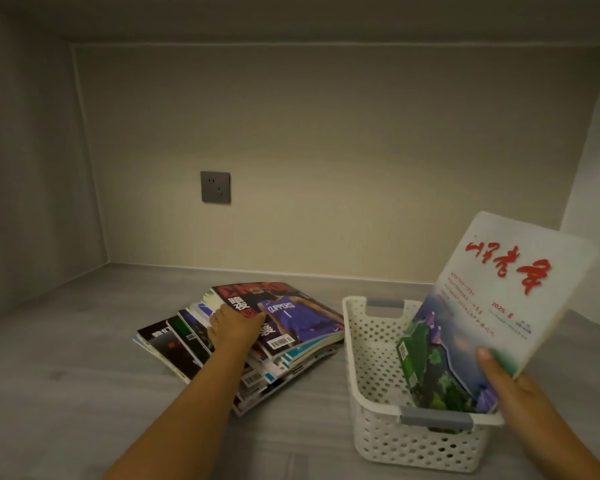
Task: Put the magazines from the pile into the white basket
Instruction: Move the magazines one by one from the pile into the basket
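A fanned pile of magazines (291, 344) lies on the grey surface at centre, topped by a basketball cover. My left hand (234, 329) rests flat on the pile's left part, fingers spread over the top cover's edge. To the right stands the white perforated basket (371, 382) with grey handles. My right hand (506, 372) grips the lower corner of a white magazine with red lettering (499, 289), tilted, its lower end inside the basket. A green-covered magazine (426, 368) stands on edge in the basket, beneath the white one.
This is a recessed shelf with a beige back wall and side walls close on both sides. A dark wall socket (215, 187) sits on the back wall above the pile. Grey surface extends in front of the pile and basket.
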